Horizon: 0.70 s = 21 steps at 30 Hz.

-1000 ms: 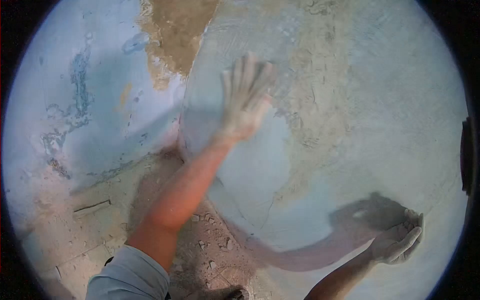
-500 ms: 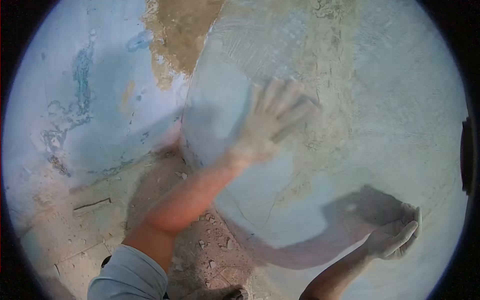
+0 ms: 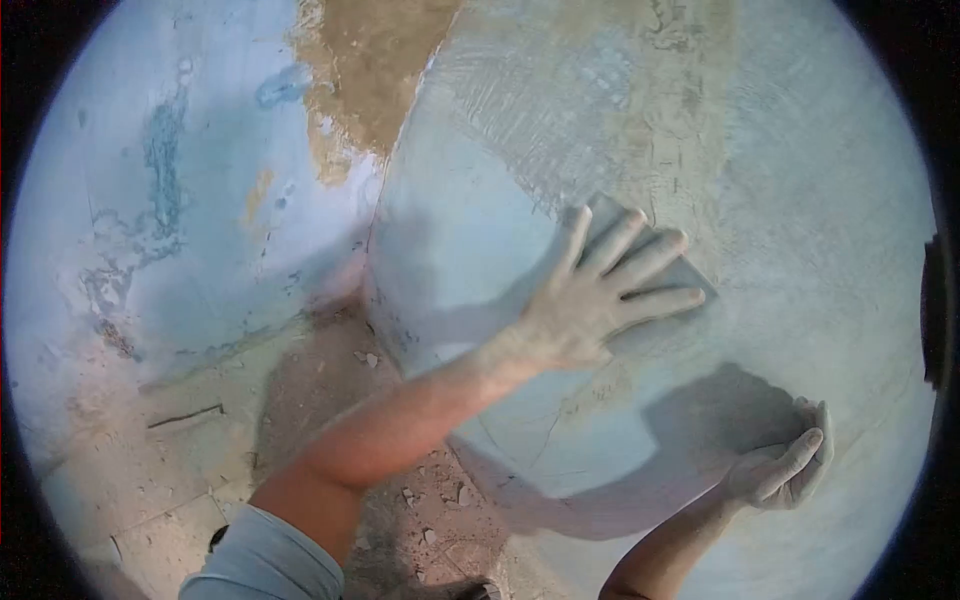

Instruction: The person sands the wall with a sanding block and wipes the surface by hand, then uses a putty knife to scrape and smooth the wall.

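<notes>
My left hand lies on the pale blue-grey wall, fingers spread, back toward me and coated with pale dust. Under its fingers a dark grey sheet, apparently sandpaper, is held flat against the wall, its corners showing past the fingertips. Lower right, my right hand is cupped close to the wall surface. Its fingers curl with the thumb over them, also dusty; whatever sits inside the palm is hidden.
On the left, an adjoining wall has blue stains and flaking spots. A brown bare patch runs along the corner at the top. Below, the dusty floor carries several broken chips near the wall's foot.
My left hand has moved right and down across the wall, and the grey sheet has come along under it. My right hand has shifted slightly left and up, still cupped.
</notes>
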Each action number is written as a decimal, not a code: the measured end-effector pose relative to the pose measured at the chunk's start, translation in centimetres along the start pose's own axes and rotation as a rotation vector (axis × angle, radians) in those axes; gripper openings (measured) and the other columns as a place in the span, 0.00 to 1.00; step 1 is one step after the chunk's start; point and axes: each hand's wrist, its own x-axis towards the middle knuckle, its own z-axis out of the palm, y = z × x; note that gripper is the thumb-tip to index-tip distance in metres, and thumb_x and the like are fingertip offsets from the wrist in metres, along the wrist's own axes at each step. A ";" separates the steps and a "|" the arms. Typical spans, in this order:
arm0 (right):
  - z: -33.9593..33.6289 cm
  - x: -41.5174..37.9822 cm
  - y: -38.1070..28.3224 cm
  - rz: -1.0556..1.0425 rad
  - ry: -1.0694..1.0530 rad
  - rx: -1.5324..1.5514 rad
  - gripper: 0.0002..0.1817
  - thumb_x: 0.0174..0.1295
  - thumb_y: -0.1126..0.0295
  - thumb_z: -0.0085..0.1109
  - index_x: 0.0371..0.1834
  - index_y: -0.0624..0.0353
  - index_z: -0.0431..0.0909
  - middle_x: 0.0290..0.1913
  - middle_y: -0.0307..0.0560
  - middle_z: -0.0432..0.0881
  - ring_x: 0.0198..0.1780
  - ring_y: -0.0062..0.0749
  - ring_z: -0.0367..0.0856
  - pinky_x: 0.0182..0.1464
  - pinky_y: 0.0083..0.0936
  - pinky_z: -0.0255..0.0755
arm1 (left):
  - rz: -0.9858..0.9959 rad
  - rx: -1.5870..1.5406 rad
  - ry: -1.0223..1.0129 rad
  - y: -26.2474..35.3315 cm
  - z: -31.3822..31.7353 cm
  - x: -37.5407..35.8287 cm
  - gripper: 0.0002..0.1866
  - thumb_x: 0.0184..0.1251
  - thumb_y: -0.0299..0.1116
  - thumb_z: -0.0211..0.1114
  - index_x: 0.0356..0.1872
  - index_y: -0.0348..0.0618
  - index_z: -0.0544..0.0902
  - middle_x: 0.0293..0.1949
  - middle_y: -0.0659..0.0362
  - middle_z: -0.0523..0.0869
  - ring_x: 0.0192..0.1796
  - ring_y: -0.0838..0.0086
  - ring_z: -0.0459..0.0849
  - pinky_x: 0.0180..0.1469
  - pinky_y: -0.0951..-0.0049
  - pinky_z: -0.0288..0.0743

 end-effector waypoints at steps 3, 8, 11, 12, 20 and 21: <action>-0.5 -0.1 0.5 0.018 -0.012 0.158 0.17 0.83 0.76 0.48 0.56 0.79 0.84 0.44 0.60 0.90 0.45 0.39 0.89 0.50 0.30 0.83 | -0.265 0.134 0.286 -6.7 -0.1 -2.3 0.38 0.85 0.45 0.56 0.90 0.76 0.51 0.91 0.51 0.41 0.90 0.36 0.37 0.83 0.21 0.29; -0.6 -0.4 -0.2 0.064 -0.013 0.117 0.17 0.83 0.75 0.47 0.56 0.78 0.84 0.44 0.60 0.90 0.45 0.38 0.88 0.50 0.31 0.83 | -0.680 -0.041 0.470 -11.0 1.5 -4.7 0.35 0.90 0.47 0.44 0.91 0.60 0.46 0.90 0.42 0.33 0.88 0.31 0.30 0.84 0.25 0.24; 0.3 -0.1 -0.4 0.053 -0.009 0.120 0.17 0.83 0.75 0.47 0.56 0.77 0.84 0.44 0.60 0.89 0.45 0.38 0.88 0.50 0.31 0.83 | -0.398 0.160 0.208 -2.7 0.9 -1.3 0.38 0.87 0.53 0.49 0.91 0.68 0.48 0.90 0.40 0.32 0.88 0.31 0.30 0.82 0.21 0.25; 0.5 0.0 -0.5 0.047 -0.006 0.123 0.17 0.83 0.74 0.47 0.57 0.77 0.84 0.44 0.60 0.89 0.45 0.38 0.88 0.50 0.31 0.83 | -0.283 0.084 0.170 1.0 1.4 -0.2 0.40 0.83 0.50 0.55 0.91 0.71 0.50 0.90 0.44 0.34 0.89 0.33 0.32 0.82 0.20 0.27; -1.3 0.4 0.7 0.061 -0.068 0.199 0.19 0.84 0.72 0.45 0.59 0.78 0.82 0.48 0.60 0.89 0.49 0.38 0.88 0.53 0.31 0.82 | -0.193 0.224 0.253 -3.6 0.7 -1.4 0.37 0.83 0.50 0.58 0.88 0.75 0.58 0.91 0.54 0.48 0.89 0.40 0.45 0.85 0.27 0.34; -1.9 0.3 1.0 0.067 -0.060 0.188 0.19 0.85 0.72 0.45 0.60 0.77 0.82 0.48 0.60 0.89 0.49 0.38 0.88 0.53 0.31 0.82 | -0.303 0.147 0.348 -5.8 0.0 -2.0 0.36 0.85 0.46 0.56 0.89 0.72 0.56 0.91 0.51 0.47 0.89 0.38 0.45 0.85 0.28 0.35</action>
